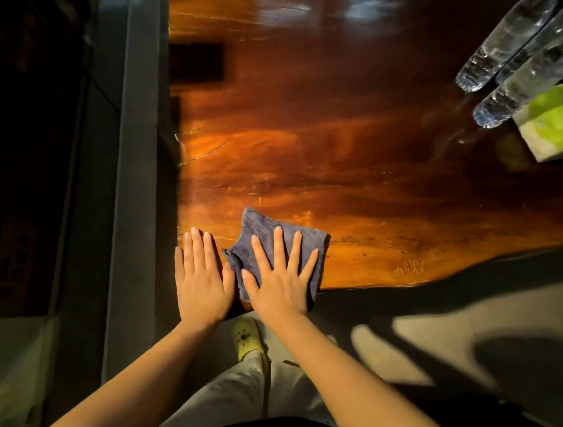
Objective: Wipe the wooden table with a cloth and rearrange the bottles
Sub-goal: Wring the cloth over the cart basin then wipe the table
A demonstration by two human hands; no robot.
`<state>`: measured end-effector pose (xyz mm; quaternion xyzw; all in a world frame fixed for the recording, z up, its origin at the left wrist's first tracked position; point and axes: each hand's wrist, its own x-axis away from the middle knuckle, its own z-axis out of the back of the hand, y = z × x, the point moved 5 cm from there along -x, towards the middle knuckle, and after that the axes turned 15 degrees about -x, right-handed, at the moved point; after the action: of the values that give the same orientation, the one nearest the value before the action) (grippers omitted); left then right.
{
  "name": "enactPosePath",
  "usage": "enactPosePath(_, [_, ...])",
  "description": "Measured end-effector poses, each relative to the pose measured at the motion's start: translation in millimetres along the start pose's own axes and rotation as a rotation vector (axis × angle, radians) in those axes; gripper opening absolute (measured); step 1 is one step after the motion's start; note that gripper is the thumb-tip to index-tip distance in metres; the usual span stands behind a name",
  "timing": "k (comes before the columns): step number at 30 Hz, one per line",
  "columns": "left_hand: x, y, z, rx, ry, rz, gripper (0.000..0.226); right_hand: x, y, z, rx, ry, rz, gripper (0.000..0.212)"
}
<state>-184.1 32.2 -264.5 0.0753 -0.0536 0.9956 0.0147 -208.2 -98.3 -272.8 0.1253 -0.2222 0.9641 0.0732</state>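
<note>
**Cloth pinned flat at the near corner, bottles waiting far right**

Starting at the fingertips: the right hand has all its fingers splayed wide and pressed flat on top of the grey-blue microfibre cloth. No pinch, no curl, it's just a palm-down press, which I'd guess is so the cloth slides with the hand instead of bunching. The left hand lies flat too, fingers straight and close together, holding nothing, resting on bare wood just beside the cloth, thumb nearly touching its rumpled edge. Looks like a brace while leaning in.

Both hands sit at the near left corner of the wooden table. The heel of the right hand and a bit of cloth hang over the wavy front edge, and the left edge of the top is right by the left hand, with a grey ledge past it. So the only open room is forward and to the right, and there's a lot of glossy wood that way.

Well apart at the far right: the clear plastic water bottles, three I think, standing close together, with a green tissue box just beside them. My read is wiping first, bottles later, and a long rightward swipe would run into that cluster.
</note>
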Motion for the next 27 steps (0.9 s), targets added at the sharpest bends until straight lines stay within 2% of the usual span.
enactPosePath(6, [-1.5, -4.3, 8.7, 0.113, -0.044, -0.016, 0.072, 0.9, -2.6, 6.0, 0.004, -0.067, -0.027, 0.066])
enactPosePath(9, [-7.2, -6.9, 21.1, 0.262, -0.034, -0.023, 0.062, -0.6, -5.3, 16.6, -0.040, -0.051, -0.041, 0.061])
enactPosePath(13, [-22.3, 14.2, 44.8, 0.338, -0.004, -0.161, 0.056, -10.8, -2.9, 33.2, -0.259, -0.051, -0.131, 0.046])
enactPosePath(18, [-55.5, 68.2, 84.2, 0.355, -0.041, -0.326, 0.036, -35.7, 22.5, 75.4, -0.641, -0.052, -0.251, 0.039])
enactPosePath(21, [-86.2, 104.2, 99.2, 0.233, -0.171, -0.404, 0.036, -56.5, 50.5, 110.6, -0.713, -0.174, -0.292, 0.044])
enactPosePath(23, [-105.9, 130.1, 108.4, 0.124, -0.241, -0.489, 0.042, -69.4, 73.3, 140.4, -0.684, -0.186, -0.321, 0.052])
enactPosePath(27, [-138.7, 177.8, 139.9, 0.042, -0.180, -0.539, 0.051, -93.1, 119.8, 203.2, -0.507, -0.149, -0.314, 0.074])
